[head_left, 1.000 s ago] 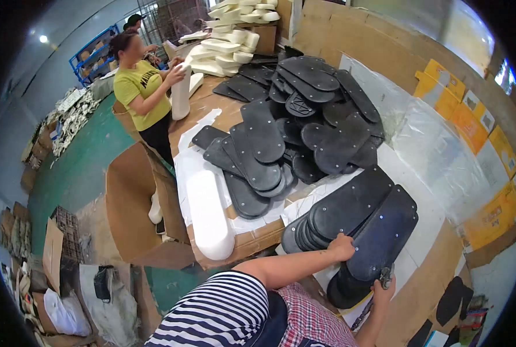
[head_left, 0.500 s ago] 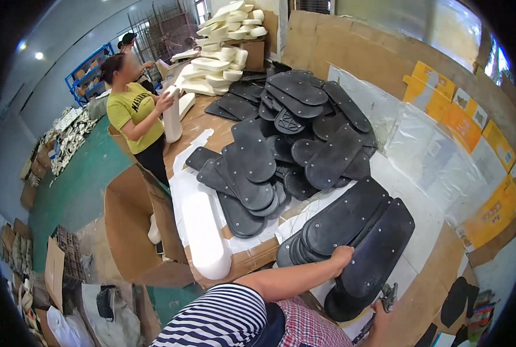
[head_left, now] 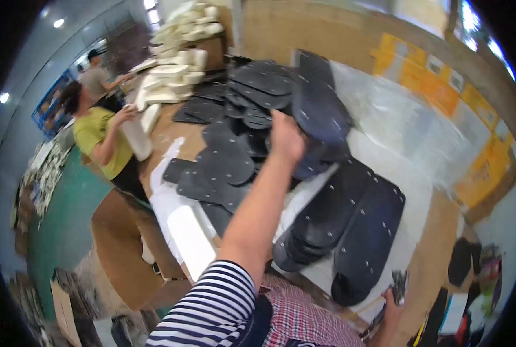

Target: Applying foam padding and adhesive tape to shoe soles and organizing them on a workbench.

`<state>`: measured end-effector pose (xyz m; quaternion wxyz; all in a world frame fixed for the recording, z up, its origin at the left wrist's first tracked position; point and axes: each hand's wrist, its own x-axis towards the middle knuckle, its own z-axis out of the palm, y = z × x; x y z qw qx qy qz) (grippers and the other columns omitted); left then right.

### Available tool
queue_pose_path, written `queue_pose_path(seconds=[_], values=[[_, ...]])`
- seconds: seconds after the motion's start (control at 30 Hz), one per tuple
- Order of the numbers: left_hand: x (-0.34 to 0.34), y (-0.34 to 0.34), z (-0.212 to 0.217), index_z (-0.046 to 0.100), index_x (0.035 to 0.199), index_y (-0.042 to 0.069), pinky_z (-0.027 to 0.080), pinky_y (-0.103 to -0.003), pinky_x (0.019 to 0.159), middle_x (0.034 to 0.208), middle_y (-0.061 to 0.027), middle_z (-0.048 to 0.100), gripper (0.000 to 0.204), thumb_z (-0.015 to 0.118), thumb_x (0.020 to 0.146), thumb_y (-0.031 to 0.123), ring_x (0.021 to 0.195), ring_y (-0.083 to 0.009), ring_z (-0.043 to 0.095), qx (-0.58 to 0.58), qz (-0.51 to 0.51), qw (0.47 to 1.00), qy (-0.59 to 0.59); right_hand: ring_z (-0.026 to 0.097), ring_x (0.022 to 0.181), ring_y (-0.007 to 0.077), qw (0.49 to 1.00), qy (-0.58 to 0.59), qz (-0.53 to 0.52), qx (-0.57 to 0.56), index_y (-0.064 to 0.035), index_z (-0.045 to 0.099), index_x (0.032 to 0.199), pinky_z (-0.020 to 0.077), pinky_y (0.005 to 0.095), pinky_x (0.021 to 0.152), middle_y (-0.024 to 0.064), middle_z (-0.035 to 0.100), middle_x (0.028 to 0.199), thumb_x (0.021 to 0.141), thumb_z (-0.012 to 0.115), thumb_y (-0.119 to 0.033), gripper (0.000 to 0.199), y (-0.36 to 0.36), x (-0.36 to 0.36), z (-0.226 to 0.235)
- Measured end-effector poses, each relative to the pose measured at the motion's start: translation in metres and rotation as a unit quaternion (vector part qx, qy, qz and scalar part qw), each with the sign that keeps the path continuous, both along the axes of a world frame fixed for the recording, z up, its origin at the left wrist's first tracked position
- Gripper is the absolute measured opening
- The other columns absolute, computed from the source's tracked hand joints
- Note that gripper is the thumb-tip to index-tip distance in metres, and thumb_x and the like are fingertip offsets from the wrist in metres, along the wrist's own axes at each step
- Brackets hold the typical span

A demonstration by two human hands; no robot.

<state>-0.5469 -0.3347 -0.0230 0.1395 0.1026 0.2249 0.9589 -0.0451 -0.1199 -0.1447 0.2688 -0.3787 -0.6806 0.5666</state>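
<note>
My left hand (head_left: 287, 139) reaches over the heap of black panels and grips the left edge of one long, round-ended black panel (head_left: 321, 107), which is tilted up and slightly blurred. Low on the right, my right hand (head_left: 392, 309) is closed on a grey metal hand tool (head_left: 399, 287), whose exact kind I cannot make out. Between the hands lie two neat stacks of studded black panels, a left stack (head_left: 333, 205) and a right stack (head_left: 371, 231), side by side. More loose black panels (head_left: 226, 153) lie heaped left of my forearm.
A white rounded foam-like piece (head_left: 189, 237) lies at the table's left edge, above an open cardboard box (head_left: 116, 248). Cream pieces (head_left: 174, 72) are piled at the back. A person in a yellow top (head_left: 101, 136) stands far left, holding a white piece. Cardboard (head_left: 321, 34) lines the back.
My left hand has left the near stacks and moved up and away to the heap, taking hold of a panel there. My right hand still holds the tool. The view has shifted.
</note>
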Motion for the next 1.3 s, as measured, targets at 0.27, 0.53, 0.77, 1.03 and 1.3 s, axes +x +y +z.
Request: queue_pose_path(seconds=[0.27, 0.53, 0.77, 1.03, 1.3], values=[[0.032, -0.081, -0.095, 0.044, 0.124, 0.010, 0.044, -0.037, 0.077, 0.119, -0.0105, 0.050, 0.048, 0.049, 0.090, 0.044, 0.095, -0.0275, 0.054, -0.237, -0.021, 0.964, -0.120, 0.058, 0.084, 0.0130, 0.996, 0.063, 0.064, -0.003, 0.0012, 0.046, 0.127, 0.0486, 0.0271, 0.075, 0.0065, 0.061, 0.093, 0.081, 0.064, -0.004, 0.050, -0.079, -0.039, 0.123], [0.131, -0.088, -0.213, 0.048, 0.119, 0.001, 0.044, -0.036, 0.079, 0.109, -0.0118, 0.058, 0.041, 0.050, 0.087, 0.028, 0.089, -0.0257, 0.058, -0.461, -0.214, 0.838, -0.197, 0.056, 0.077, 0.0101, 0.996, 0.033, 0.027, 0.078, 0.0004, 0.047, 0.125, 0.0492, 0.0241, 0.070, 0.0043, 0.057, 0.089, 0.082, 0.063, -0.006, 0.047, -0.097, -0.049, 0.150], [0.148, -0.074, -0.198, 0.051, 0.114, 0.001, 0.048, -0.032, 0.066, 0.096, -0.0101, 0.061, 0.034, 0.049, 0.088, 0.023, 0.073, -0.0214, 0.060, -0.470, -0.240, 0.827, -0.193, 0.058, 0.075, 0.0112, 0.997, 0.038, -0.022, 0.056, 0.0028, 0.042, 0.129, 0.0510, 0.0252, 0.068, 0.0047, 0.057, 0.089, 0.082, 0.063, -0.005, 0.052, -0.114, -0.017, 0.164], [0.155, -0.055, -0.193, 0.055, 0.104, 0.004, 0.047, -0.029, 0.061, 0.090, -0.0076, 0.061, 0.025, 0.054, 0.086, 0.022, 0.071, -0.0187, 0.059, -0.463, -0.272, 0.825, -0.174, 0.057, 0.075, 0.0114, 0.998, 0.015, -0.057, 0.031, 0.0045, 0.043, 0.128, 0.0488, 0.0259, 0.070, 0.0038, 0.058, 0.084, 0.079, 0.066, -0.007, 0.055, -0.141, 0.010, 0.179], [0.149, -0.051, -0.191, 0.055, 0.102, 0.005, 0.047, -0.029, 0.063, 0.090, -0.0078, 0.060, 0.023, 0.055, 0.086, 0.022, 0.073, -0.0191, 0.060, -0.457, -0.245, 0.842, -0.151, 0.057, 0.082, 0.0104, 0.994, -0.096, 0.055, -0.021, -0.0011, 0.048, 0.126, 0.0476, 0.0267, 0.073, 0.0056, 0.061, 0.092, 0.072, 0.066, 0.002, 0.057, -0.167, 0.081, 0.187]])
